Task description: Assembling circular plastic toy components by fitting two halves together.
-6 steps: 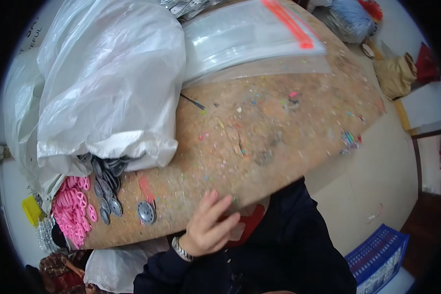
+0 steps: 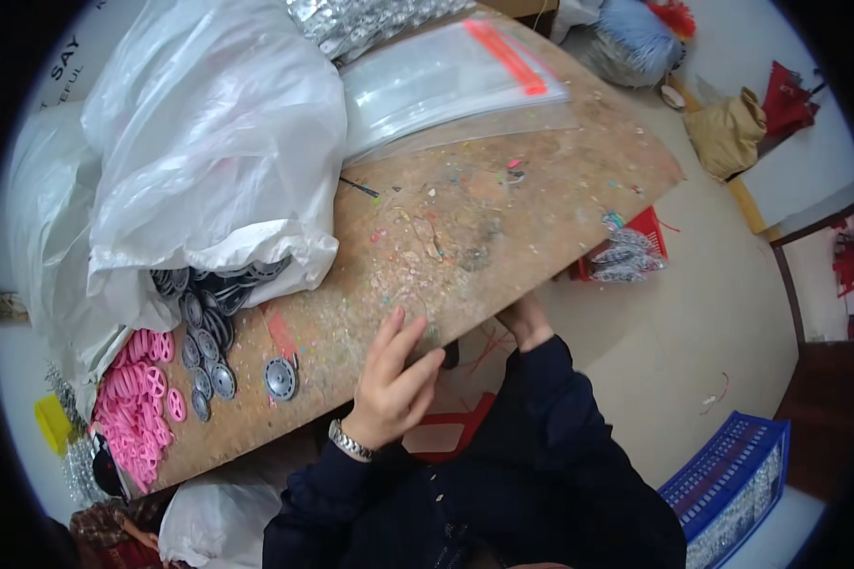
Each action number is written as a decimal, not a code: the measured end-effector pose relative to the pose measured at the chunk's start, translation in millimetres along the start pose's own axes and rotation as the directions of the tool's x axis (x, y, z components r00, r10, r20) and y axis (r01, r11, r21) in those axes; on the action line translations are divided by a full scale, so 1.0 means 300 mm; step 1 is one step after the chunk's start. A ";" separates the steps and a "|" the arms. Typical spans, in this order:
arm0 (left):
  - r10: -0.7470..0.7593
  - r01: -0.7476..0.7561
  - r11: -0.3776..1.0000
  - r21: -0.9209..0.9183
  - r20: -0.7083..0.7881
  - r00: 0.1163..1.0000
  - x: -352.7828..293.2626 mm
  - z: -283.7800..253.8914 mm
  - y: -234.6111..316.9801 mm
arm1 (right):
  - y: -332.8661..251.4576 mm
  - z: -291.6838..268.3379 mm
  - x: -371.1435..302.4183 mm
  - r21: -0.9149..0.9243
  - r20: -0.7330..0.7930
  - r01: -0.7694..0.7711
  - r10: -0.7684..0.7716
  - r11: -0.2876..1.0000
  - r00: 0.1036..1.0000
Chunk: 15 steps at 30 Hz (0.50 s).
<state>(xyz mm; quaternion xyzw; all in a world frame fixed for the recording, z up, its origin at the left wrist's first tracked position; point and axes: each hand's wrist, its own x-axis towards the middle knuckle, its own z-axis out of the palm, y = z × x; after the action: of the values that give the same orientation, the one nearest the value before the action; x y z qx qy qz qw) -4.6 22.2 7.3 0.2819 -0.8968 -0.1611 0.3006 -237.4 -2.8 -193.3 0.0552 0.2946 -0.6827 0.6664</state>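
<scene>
My left hand (image 2: 394,384), with a metal watch at its wrist, rests at the near edge of the worn wooden table (image 2: 503,228). Its fingers are stretched and apart, holding nothing. To its left a single grey wheel-like disc (image 2: 281,378) lies on the tabletop. Further left are several more grey discs (image 2: 223,381) and a heap of pink wheel-shaped pieces (image 2: 133,417). Grey discs also spill from the mouth of a large white plastic bag (image 2: 218,142). My right hand (image 2: 529,324) reaches under the table's edge, its fingers hidden there.
Clear flat bags (image 2: 427,90) with a red-orange strip lie toward the far side. A red basket (image 2: 650,232) holding silvery packets stands past the table's right edge. On the floor at lower right is a blue crate (image 2: 731,484). Coloured scraps litter the tabletop.
My right hand has come into view at the table's edge. The whole view has shifted, showing the red basket. My left hand stays at the near edge with its fingers apart.
</scene>
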 end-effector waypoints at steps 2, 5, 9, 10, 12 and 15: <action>0.022 -0.022 1.000 -0.005 -0.033 0.999 0.000 0.007 0.007 | -0.033 -0.070 -0.121 -0.045 0.059 0.005 -0.002 0.999 0.998; 0.056 -0.057 0.998 -0.008 -0.050 0.997 -0.011 0.016 0.020 | -0.083 -0.102 -0.327 -0.052 0.086 0.026 -0.021 0.998 0.996; 0.170 -0.166 0.984 0.067 -0.063 0.983 -0.051 0.005 0.075 | -0.136 -0.078 -0.576 0.023 0.078 0.063 -0.064 0.998 0.995; 0.212 -0.211 0.977 0.027 -0.068 0.975 -0.066 0.010 0.101 | -0.135 -0.071 -0.632 0.021 0.075 0.084 -0.085 0.996 0.993; 0.249 -0.253 0.965 -0.070 -0.069 0.966 -0.075 0.026 0.159 | -0.124 -0.035 -0.733 -0.003 0.071 0.109 -0.109 0.994 0.992; 0.091 -0.091 0.973 -0.211 -0.011 0.996 -0.057 0.079 0.230 | -0.078 -0.017 -0.836 -0.048 0.074 0.140 -0.136 0.989 0.988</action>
<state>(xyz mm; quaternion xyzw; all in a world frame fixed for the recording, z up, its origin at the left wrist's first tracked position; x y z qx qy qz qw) -36.5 89.8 13.2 0.2071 -0.8864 -0.2412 0.3364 -234.6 218.2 -72.4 -0.0071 0.2919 -0.7208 0.6287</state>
